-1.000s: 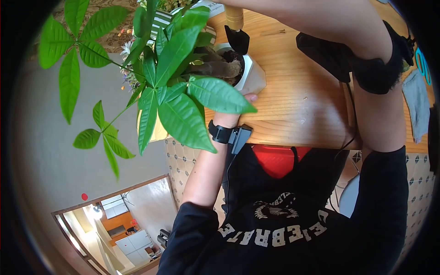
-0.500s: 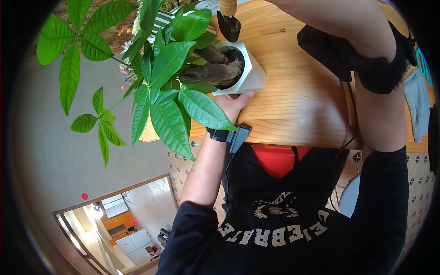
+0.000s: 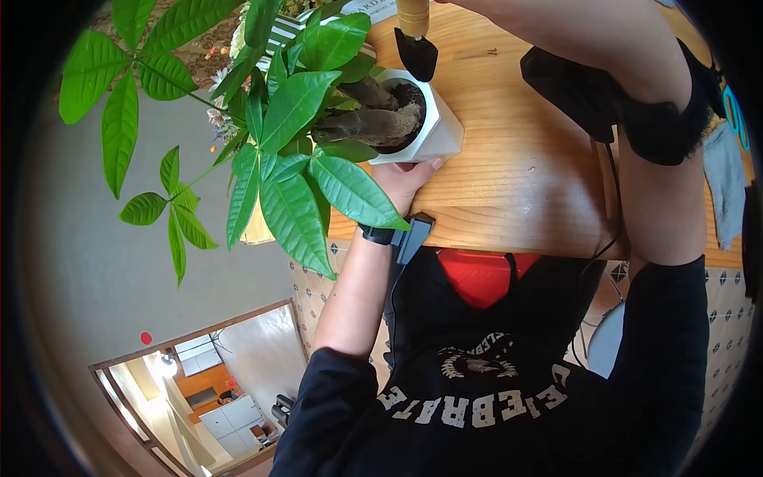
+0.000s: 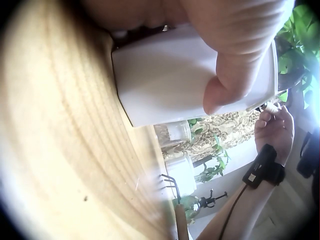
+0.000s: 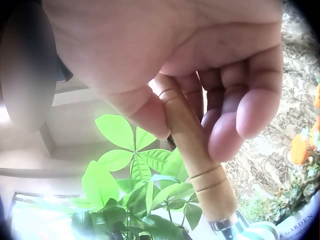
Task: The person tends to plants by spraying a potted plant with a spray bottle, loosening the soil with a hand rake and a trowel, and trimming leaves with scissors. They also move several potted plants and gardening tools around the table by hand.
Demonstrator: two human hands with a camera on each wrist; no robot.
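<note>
A white faceted pot (image 3: 442, 131) with soil and thick plant trunks (image 3: 358, 127) stands on the wooden table. My left hand (image 3: 403, 181) holds the pot's near side; in the left wrist view the left thumb of that hand (image 4: 235, 65) lies along the white wall (image 4: 160, 80). Above the pot's far right rim hangs a small trowel, its black blade (image 3: 417, 56) pointing down. The right wrist view shows my right hand (image 5: 190, 65) pinching the trowel's wooden handle (image 5: 192, 140) between thumb and fingers. In the head view the right hand is out of frame.
Broad green leaves (image 3: 298, 111) spread left of the pot. A grey cloth (image 3: 724, 183) and blue-handled scissors (image 3: 735, 119) lie at the far right. The left wrist view shows a small rake (image 4: 181, 215), a glass spray bottle (image 4: 191, 206) and other plant containers beyond the pot.
The leaves have shifted left and the pot has come out more into view from behind them. The trowel blade moved left off the pot's opening, then back right to above the rim.
</note>
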